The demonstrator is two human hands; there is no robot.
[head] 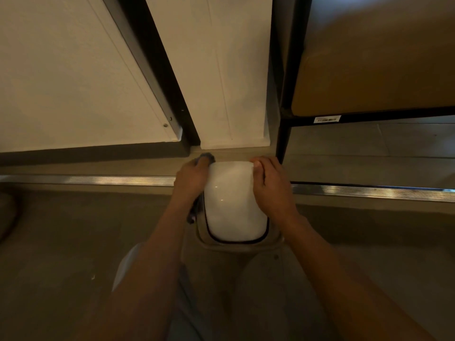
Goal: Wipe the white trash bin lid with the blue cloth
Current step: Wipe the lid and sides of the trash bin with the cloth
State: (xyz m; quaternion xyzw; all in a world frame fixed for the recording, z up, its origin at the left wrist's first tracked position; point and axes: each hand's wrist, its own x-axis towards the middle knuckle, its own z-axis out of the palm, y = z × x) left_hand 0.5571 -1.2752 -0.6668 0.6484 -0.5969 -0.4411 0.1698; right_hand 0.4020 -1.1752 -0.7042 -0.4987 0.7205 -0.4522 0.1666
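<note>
Seen from above: white trash bin lid (234, 200), glossy, domed, standing on the floor (73, 242) close to the foot of a white wall panel (234, 70). Lid seated in a beige bin rim (240, 247), a thin dark seam running round its near edge. Contents of the bin hidden under the shut lid.

Left hand (190, 178) pressed against the lid's left edge, grip clamped on the blue cloth (206, 156); a bunch of cloth showing past the fingertips at the far left corner, a darker strip of it hanging below the wrist along the bin's left side. Right hand (272, 183) laid over the lid's right edge, fingers curled down the side, thumb near the far right corner; grip closed against the lid, holding nothing else.

Tight on the far side: only a narrow strip of floor between lid and wall. Black frame upright (283, 134) just beside the right hand, carrying a brown box (369, 70) on a shelf bar above. Metal threshold strip (98, 180) running across left and right, passing behind both hands. Open floor to the left and to the near right. Person's legs (258, 303) directly under the bin's near edge, knees either side.
</note>
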